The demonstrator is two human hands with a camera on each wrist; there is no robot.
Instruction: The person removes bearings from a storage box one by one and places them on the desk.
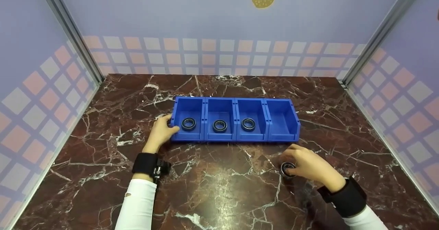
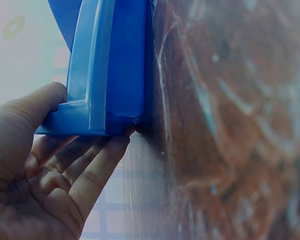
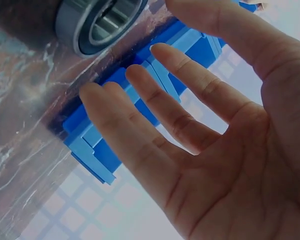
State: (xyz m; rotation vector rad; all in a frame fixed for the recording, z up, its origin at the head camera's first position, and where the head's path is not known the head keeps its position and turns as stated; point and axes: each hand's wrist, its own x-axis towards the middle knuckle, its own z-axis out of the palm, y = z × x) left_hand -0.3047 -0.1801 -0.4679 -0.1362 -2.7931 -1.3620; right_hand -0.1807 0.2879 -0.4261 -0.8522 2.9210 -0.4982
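A row of joined blue bins [image 1: 281,137] stands on the marble-patterned table. Three black-and-silver ball bearings lie one each in the left bin [image 1: 188,129], the second [image 1: 220,131] and the third [image 1: 248,129]. My left hand [image 1: 162,131] grips the row's left end, thumb over the rim and fingers against the outer side, as the left wrist view shows. Another bearing [image 1: 283,170] is on the table in front of the rightmost bin. Around it my right hand [image 1: 308,163] reaches with fingers spread; the right wrist view shows the bearing [image 3: 70,27] apart from the fingertips.
Patterned wall panels [image 1: 219,20] enclose the table [image 1: 212,182] at the back and both sides. Metal corner posts [image 1: 374,37] rise at the back. Each wrist wears a black band [image 1: 144,163] with a camera.
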